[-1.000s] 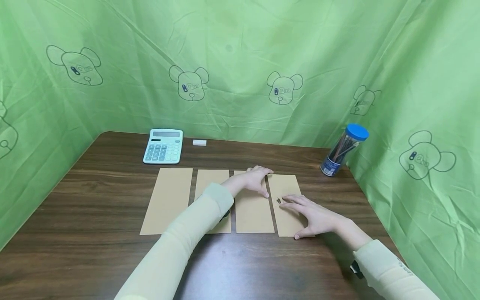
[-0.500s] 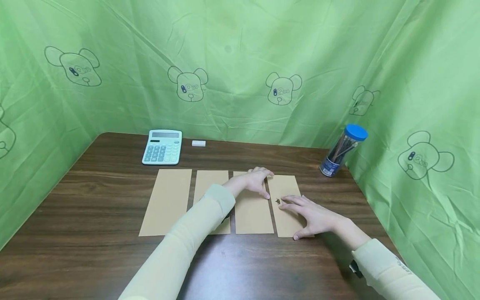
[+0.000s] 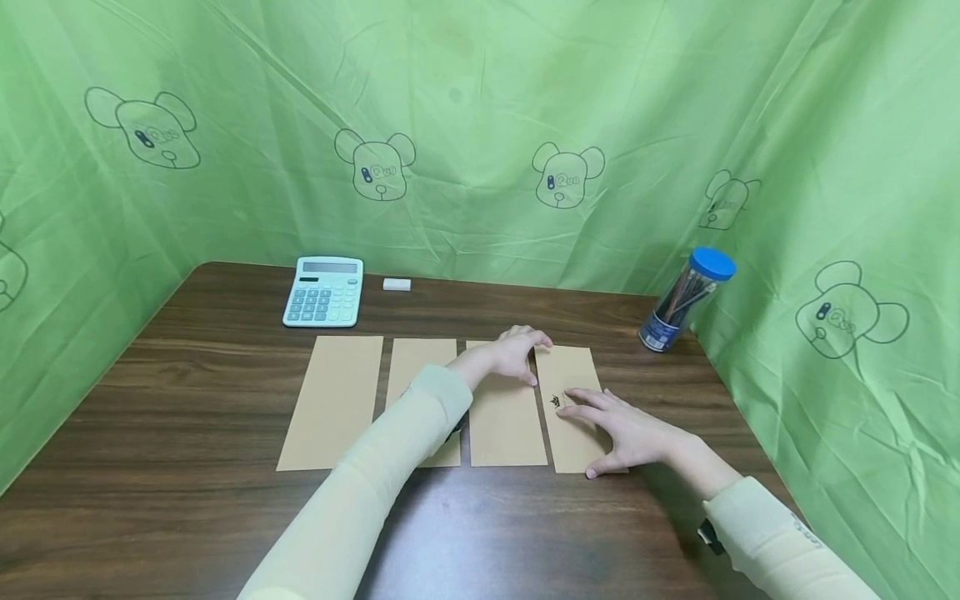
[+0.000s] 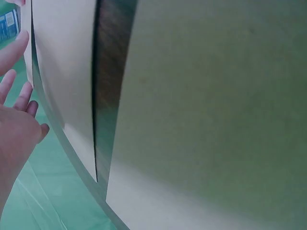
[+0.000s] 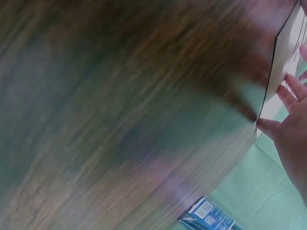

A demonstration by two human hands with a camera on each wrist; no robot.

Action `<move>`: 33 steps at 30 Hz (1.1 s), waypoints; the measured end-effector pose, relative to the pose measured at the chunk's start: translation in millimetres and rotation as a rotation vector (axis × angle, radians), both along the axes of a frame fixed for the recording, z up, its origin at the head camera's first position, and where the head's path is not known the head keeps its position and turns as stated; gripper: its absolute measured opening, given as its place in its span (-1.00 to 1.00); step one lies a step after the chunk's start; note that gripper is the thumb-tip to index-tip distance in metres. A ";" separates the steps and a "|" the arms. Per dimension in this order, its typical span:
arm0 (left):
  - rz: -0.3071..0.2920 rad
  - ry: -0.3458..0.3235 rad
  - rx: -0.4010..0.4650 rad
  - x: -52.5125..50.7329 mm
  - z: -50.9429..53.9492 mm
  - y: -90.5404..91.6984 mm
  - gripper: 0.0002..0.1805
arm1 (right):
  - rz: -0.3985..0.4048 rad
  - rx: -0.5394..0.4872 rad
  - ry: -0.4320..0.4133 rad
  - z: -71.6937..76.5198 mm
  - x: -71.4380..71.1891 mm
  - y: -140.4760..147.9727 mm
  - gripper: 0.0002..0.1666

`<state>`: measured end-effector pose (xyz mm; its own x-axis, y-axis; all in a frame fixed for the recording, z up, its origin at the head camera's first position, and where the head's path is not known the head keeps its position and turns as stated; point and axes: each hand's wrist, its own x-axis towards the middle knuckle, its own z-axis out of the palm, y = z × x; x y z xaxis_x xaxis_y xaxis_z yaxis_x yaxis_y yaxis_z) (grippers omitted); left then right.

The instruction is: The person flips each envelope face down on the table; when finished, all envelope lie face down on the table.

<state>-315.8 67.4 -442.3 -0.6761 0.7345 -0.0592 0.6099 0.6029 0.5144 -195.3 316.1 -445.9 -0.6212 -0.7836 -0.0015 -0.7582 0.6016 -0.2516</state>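
Note:
Several flat brown kraft-paper rectangles lie in a row on the table. The rightmost kraft-paper rectangle [image 3: 564,371] bears a small black crown-like print [image 3: 556,401]. My left hand [image 3: 514,353] reaches over the one beside it [image 3: 508,433], fingers spread toward the rightmost one's far left corner; whether they touch is unclear. On the rightmost one my right hand [image 3: 626,429] lies with fingers spread, the thumb [image 5: 268,125] at its near edge. Neither hand grips anything. My left forearm partly hides the second rectangle from the left [image 3: 423,358].
A light blue calculator [image 3: 324,292] and a white eraser-like block [image 3: 397,284] lie at the back left. A clear blue-lidded canister [image 3: 684,302] of dark sticks stands at the back right. Green curtain [image 3: 465,167] encloses the dark wooden table [image 3: 187,400].
My left hand has shifted slightly away and to the right, its thumb moving back a little. The right hand stays where it was, and the paper rectangles keep their places.

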 end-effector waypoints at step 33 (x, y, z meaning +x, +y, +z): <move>0.057 0.096 0.164 -9.3 12.2 -4.3 -0.68 | -0.020 -0.003 0.040 15.7 8.4 -14.6 0.31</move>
